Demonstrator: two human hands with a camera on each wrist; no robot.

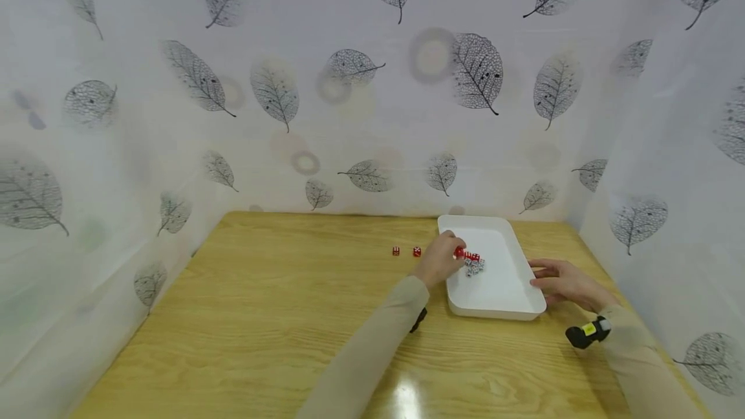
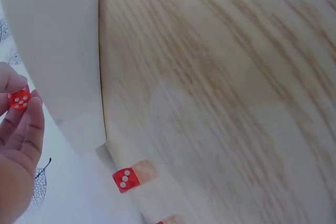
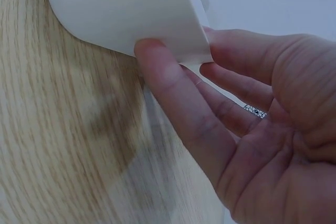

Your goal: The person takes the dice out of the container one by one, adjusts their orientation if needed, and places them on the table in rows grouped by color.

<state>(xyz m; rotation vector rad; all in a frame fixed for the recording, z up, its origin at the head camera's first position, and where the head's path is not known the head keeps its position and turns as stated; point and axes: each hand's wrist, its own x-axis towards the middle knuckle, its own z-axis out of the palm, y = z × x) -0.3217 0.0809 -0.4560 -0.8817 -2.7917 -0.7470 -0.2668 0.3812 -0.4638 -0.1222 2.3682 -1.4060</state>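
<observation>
My left hand (image 1: 440, 259) pinches a red die (image 2: 20, 98) between thumb and fingertips, above the left side of a white tray (image 1: 512, 299). Just beyond those fingertips, other red dice (image 1: 475, 257) lie in the tray beside a cluster of several white dice (image 1: 475, 268). On the tray's right side, my right hand (image 1: 567, 284) touches the outer wall with extended fingers; in the right wrist view one fingertip (image 3: 155, 56) presses the wall and another finger meets it near the rim. Two red dice, one nearer (image 1: 416, 251) and one farther left (image 1: 396, 251), sit on the table left of the tray.
The wooden table (image 1: 262, 302) meets a leaf-patterned white curtain (image 1: 372, 115) at the back and both sides. The right hand is close to the table's right edge. Black cameras are strapped at both wrists, the right one (image 1: 588, 332) with a yellow label.
</observation>
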